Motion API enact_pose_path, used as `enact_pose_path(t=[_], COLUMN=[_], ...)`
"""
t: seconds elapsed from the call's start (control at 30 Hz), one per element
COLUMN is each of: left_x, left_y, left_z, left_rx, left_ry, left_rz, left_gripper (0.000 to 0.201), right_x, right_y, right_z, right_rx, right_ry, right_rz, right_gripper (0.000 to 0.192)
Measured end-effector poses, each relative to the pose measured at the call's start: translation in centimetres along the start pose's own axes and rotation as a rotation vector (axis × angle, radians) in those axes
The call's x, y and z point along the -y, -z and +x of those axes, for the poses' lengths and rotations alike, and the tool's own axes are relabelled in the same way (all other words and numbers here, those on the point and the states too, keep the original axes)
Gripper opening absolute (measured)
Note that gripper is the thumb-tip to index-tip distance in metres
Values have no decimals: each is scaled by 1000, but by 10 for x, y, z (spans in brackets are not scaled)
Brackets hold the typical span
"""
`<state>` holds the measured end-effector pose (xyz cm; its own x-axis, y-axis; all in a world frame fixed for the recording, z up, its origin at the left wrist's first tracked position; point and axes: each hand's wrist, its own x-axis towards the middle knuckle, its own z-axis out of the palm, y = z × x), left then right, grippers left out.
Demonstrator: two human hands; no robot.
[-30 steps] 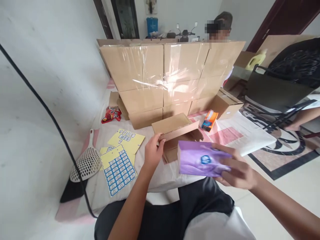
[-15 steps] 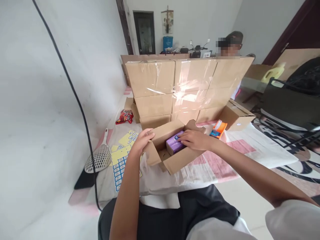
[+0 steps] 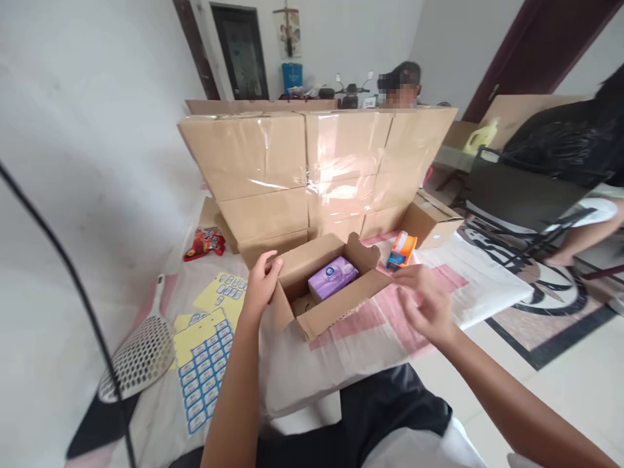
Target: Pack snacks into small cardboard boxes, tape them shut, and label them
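An open cardboard box (image 3: 336, 316) sits on the cloth-covered table, its flaps spread. Inside it lies a purple packet of tissues (image 3: 333, 278) with a round dark-blue logo on top. My left hand (image 3: 262, 281) grips the box's left end, thumb over the rim. Off the box's right end, my right hand (image 3: 425, 304) hangs in the air, slightly blurred, fingers apart and holding nothing. Just behind it, an orange and blue packet (image 3: 402, 251) rests on the cloth.
A wall of taped cartons (image 3: 263, 156) stands behind the box. To the left lie yellow sticker sheets (image 3: 207, 364), a white perforated scoop (image 3: 141, 354) and a red snack bag (image 3: 205, 243). Another carton (image 3: 431, 220) is at right. Two people sit beyond the table.
My right hand has let go of the tissue packet and moved right, out of the box. My left hand keeps its hold on the box. The view has turned right.
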<state>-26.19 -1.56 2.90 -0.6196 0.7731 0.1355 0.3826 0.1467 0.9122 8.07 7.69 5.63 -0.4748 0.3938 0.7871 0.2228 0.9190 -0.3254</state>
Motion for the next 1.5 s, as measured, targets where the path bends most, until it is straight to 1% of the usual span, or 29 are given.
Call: enact_pose_path(t=[0.03,0.07,0.1,0.13,0.17,0.2,0.27,0.37,0.47,0.53,0.63,0.67,0.73,0.77,0.83,0.87,0.93,0.97,1.0,1.03,1.07,1.1,1.13,1.2,1.3,1.33,1.4,1.47,1.5], left_x=[-2,-6,-12,-19,-29,-38,-57,-73,-70,-65,-63,-63,-65,-65,-65,-63,-59,-57,-55,-54,-53,-54,-56,-61,-67,-67,-64,-56,-52], left_y=[-3,-4,-3,0,5,10,19,29,34,37,39,39,38,38,37,37,37,37,36,36,35,36,36,38,37,35,26,15,9], left_z=[-2,-5,-9,-15,-22,-29,-44,-61,-64,-63,-60,-59,-58,-58,-57,-57,-57,-57,-58,-59,-60,-62,-64,-68,-70,-69,-65,-59,-56], left_rx=[-72,-137,-183,-196,-175,-133,-51,27,157,180,118,85,32,37,157,257,440,504,552,594,637,673,695,680,566,510,340,182,143], left_ry=[-11,-16,-8,22,72,132,238,292,281,231,135,115,108,108,82,57,14,-7,-34,-66,-101,-134,-158,-168,-111,-87,-72,-130,-182], left_rz=[45,104,193,314,459,614,864,974,935,833,650,593,479,429,386,395,446,475,501,526,550,574,594,604,552,537,559,625,654], left_gripper=[49,49,49,50,52,55,62,64,55,52,52,52,53,52,49,48,48,52,62,79,96,109,112,97,51,41,32,26,22], right_x=[-20,-43,-68,-92,-114,-134,-163,-180,-183,-185,-182,-177,-159,-145,-113,-97,-70,-61,-56,-54,-56,-59,-64,-75,-84,-85,-84,-81,-80], right_y=[7,14,18,20,19,14,-2,-36,-60,-67,-64,-60,-54,-51,-48,-49,-52,-55,-57,-60,-63,-66,-69,-75,-87,-91,-99,-104,-105], right_z=[-6,-11,-15,-18,-20,-22,-27,-37,-50,-57,-60,-59,-53,-48,-36,-29,-15,-8,-1,6,11,16,20,24,24,22,18,14,12], right_rx=[-143,-239,-280,-263,-241,-227,-230,-285,-334,-359,-401,-424,-432,-384,-154,-3,228,281,299,292,281,281,290,297,181,126,46,16,18], right_ry=[-190,-414,-640,-822,-912,-962,-969,-960,-958,-950,-923,-881,-716,-612,-438,-405,-437,-482,-535,-590,-641,-690,-738,-802,-765,-737,-689,-662,-652], right_rz=[-70,-126,-139,-105,-80,-58,-36,-9,11,11,-24,-58,-98,-59,152,294,521,595,651,709,770,833,895,991,1031,1031,1018,985,960], right_gripper=[15,13,18,26,32,38,48,58,56,55,60,63,61,55,38,34,39,40,36,28,27,42,62,88,92,88,71,51,47])
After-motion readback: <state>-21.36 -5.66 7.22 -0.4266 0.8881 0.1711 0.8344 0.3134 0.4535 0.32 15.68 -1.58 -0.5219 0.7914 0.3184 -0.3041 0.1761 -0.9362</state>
